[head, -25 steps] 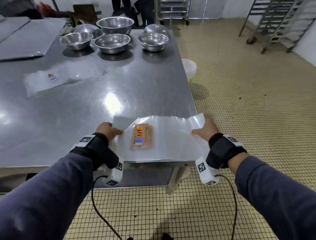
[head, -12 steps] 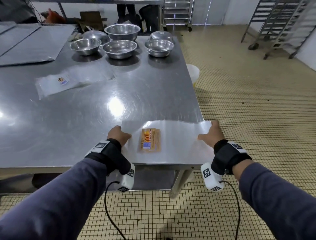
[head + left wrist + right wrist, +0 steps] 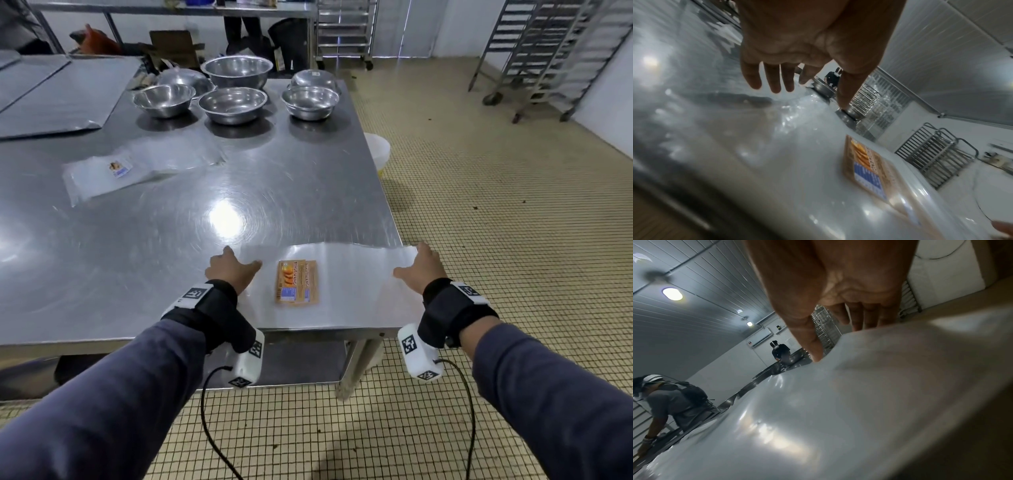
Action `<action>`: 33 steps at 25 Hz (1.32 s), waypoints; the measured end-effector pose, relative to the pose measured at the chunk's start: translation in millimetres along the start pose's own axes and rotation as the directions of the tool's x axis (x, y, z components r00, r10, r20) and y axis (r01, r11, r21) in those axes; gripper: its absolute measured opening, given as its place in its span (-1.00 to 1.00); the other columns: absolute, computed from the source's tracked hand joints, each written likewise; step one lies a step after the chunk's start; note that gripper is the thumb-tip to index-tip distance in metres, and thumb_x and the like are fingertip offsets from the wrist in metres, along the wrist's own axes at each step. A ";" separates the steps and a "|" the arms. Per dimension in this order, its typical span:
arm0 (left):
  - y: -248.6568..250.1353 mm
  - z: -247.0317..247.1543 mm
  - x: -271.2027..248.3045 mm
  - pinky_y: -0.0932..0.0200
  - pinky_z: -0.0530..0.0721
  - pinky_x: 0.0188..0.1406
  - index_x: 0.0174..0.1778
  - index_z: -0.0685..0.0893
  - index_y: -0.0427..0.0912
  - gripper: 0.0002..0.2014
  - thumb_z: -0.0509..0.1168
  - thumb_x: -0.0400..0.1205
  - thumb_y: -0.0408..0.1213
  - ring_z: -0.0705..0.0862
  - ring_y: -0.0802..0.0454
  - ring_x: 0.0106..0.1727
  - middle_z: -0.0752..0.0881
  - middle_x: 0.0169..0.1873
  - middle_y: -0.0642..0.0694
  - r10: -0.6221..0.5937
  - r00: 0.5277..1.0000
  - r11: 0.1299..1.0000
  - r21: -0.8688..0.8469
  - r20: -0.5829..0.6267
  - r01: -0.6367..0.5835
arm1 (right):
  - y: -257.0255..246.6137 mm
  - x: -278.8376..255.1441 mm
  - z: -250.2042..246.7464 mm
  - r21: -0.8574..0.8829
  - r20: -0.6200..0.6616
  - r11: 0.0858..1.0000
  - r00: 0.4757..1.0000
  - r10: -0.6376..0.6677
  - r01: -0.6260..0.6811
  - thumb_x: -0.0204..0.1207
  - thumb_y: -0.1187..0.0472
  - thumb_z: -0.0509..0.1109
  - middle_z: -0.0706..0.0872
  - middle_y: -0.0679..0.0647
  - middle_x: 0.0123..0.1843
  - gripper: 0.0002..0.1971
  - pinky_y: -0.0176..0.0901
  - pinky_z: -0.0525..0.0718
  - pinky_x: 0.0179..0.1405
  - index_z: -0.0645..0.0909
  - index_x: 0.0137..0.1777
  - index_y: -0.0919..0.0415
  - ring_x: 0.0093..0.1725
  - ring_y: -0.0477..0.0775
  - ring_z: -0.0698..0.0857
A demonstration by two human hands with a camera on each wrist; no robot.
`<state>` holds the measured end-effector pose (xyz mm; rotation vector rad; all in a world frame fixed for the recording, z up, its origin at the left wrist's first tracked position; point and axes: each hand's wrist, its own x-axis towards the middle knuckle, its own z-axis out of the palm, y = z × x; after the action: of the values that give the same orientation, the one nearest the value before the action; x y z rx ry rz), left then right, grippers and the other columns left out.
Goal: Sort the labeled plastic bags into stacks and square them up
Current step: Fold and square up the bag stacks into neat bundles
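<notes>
A stack of clear plastic bags with an orange label lies at the near right corner of the steel table. My left hand lies flat on the stack's left end, fingers straight, thumb pointing toward the label. My right hand presses flat against the stack's right end at the table edge. In the left wrist view the left hand hovers spread over the bags, the label below it. The right wrist view shows my right hand with straight fingers at the bags' edge. A second stack with a small label lies far left.
Several steel bowls stand at the table's far end. Flat grey sheets lie at the back left. A white bucket sits on the tiled floor beside the table. Wheeled racks stand at the back right. Another person works beyond.
The near stack has flattened and its edges look straighter between my hands. Both hands stay at its ends, and the view has tilted up slightly.
</notes>
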<state>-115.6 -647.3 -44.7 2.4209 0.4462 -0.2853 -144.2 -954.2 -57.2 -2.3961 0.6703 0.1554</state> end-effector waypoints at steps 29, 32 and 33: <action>162.2 99.9 -9.2 0.20 0.40 0.29 0.35 0.59 -0.27 -0.64 0.00 0.76 -0.26 0.52 -0.15 0.37 0.60 0.35 -0.21 0.541 0.615 0.593 0.257 0.574 -0.763 | 75.6 -56.7 3.6 -0.066 0.073 0.756 0.759 -0.647 0.651 0.29 0.12 0.47 0.69 0.01 0.23 -0.82 -0.28 0.14 0.38 0.69 -0.15 0.19 0.38 -0.01 0.47; 163.7 100.8 -6.9 0.19 0.39 0.31 0.39 0.58 -0.21 -0.63 -0.01 0.76 -0.22 0.50 -0.14 0.39 0.58 0.38 -0.18 0.535 0.617 0.603 0.251 0.577 -0.758 | 73.6 -52.4 3.2 -0.069 0.070 0.765 0.768 -0.636 0.640 0.28 0.12 0.47 0.68 -0.03 0.20 -0.82 -0.26 0.21 0.31 0.67 -0.15 0.17 0.33 -0.05 0.50; 164.7 100.6 -6.7 0.19 0.38 0.32 0.41 0.56 -0.20 -0.62 -0.01 0.76 -0.22 0.48 -0.14 0.41 0.56 0.40 -0.17 0.531 0.618 0.605 0.251 0.580 -0.756 | 73.6 -51.6 3.6 -0.072 0.071 0.764 0.767 -0.637 0.641 0.27 0.10 0.46 0.68 -0.05 0.18 -0.81 -0.23 0.24 0.27 0.66 -0.16 0.15 0.30 -0.07 0.52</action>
<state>-67.4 -833.3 -26.5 2.6547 -0.8605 -0.6584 -225.5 -979.1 -86.6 -2.5580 -0.2151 -0.0592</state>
